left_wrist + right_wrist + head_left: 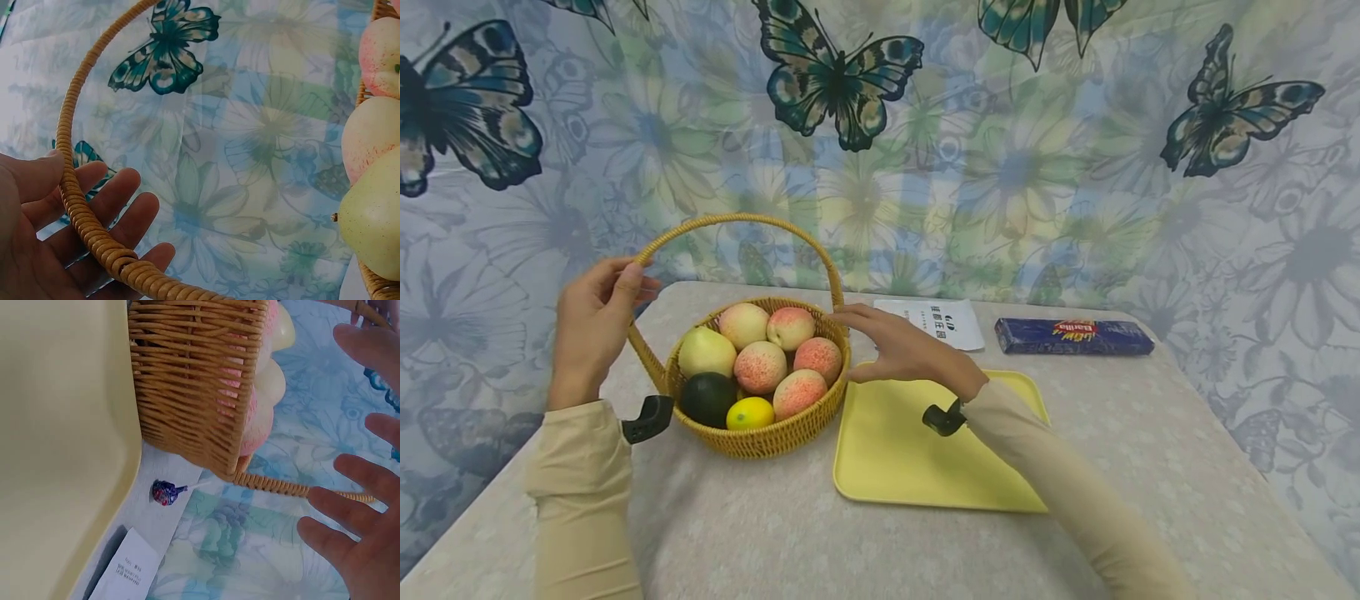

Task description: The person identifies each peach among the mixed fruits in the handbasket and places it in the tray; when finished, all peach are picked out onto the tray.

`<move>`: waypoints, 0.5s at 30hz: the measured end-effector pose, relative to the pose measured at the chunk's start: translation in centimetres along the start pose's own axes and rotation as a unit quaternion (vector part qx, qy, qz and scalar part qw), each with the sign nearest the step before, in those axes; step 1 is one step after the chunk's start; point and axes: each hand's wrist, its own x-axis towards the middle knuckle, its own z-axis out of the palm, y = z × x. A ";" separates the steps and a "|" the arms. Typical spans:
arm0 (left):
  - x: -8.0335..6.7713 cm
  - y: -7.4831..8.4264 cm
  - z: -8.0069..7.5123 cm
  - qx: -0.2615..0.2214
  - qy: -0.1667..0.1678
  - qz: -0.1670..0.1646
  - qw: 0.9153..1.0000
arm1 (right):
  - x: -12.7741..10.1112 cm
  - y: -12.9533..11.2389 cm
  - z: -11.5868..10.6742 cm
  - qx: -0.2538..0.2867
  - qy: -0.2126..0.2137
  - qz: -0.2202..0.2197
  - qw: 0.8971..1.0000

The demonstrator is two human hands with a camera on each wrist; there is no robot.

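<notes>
While the wicker fruit basket [760, 417] stands on the table [1150, 467], touching the yellow tray [895, 450], the left hand [591, 321] cups its handle [730, 220] with relaxed fingers; the right hand [902, 350] hovers spread, gripping nothing, at the rim.

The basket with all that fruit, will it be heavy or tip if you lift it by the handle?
Probably fairly heavy: the wicker basket is heaped with peaches. The looped handle looks stiff, so it should hang steady. If tilted, the round fruit could likely roll out.
</notes>
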 end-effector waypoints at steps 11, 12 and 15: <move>0.0 0.2 0.1 0.006 -0.001 -0.002 1.000 | 3.3 -2.0 0.8 -0.018 -0.104 -0.015 0.994; 0.0 0.1 0.0 0.007 -0.001 -0.001 1.000 | 3.5 -2.1 0.8 -0.017 -0.112 -0.017 0.993; 0.0 0.1 0.0 0.011 0.001 -0.001 1.000 | 4.1 -2.5 0.9 -0.018 -0.131 -0.017 0.991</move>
